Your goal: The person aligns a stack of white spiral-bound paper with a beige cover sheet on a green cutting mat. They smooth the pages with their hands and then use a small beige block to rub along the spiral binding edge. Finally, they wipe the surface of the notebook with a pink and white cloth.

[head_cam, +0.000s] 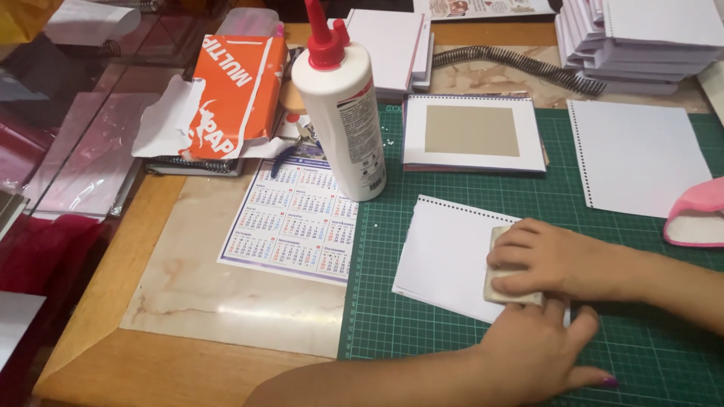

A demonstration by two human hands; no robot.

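On the green cutting mat (467,332) a white punched sheet (445,252) lies slightly askew, its row of small holes along the far edge. The right hand (547,260) comes in from the right and presses a small pale block (507,290) flat onto the near right part of that sheet, its fingers (513,256) curled over the block's top and clasping it. The left hand (535,350) lies just on the near side of the block, palm down on the mat and the sheet's corner, its fingers spread and loose, gripping nothing; its thumb side touches or nearly touches the block, and which of the two cannot be told. Beyond the sheet, at the mat's far left corner, stands a tall white glue bottle (343,120) with a red cap, upright, its base partly on a printed calendar page (294,218) that lies left of the mat. Behind the bottle is a torn orange paper wrapper (237,94). Straight beyond the sheet on the mat sits a white card with a tan rectangle (471,132). To the right of that lies another white punched page (641,154), and near it a pink object (697,215) at the picture's edge. Past the mat's far edge, black spiral binding coils (520,64) lie on the surface beside stacks of white paper (641,38).
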